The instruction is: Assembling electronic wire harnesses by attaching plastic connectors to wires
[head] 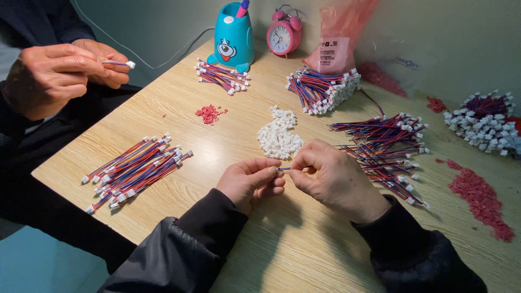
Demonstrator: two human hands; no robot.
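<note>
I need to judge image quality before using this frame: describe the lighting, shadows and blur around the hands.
Head view: warm light from the upper right, the wooden table evenly lit with no glare; the left hand and right hand cast soft shadows toward the camera; the short wire pinched between them is small and slightly soft; frame corners fall dark.

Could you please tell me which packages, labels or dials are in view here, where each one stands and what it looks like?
Pink plastic bag: at the far edge of the wooden table, leaning upright, translucent pink.
White label: on the front of that bag, rectangular, with dark print.
Clear plastic bag: right of the pink one, against the wall, see-through, with faint print.
Alarm clock: left of the pink bag, round, pink, white dial, twin bells.
</note>
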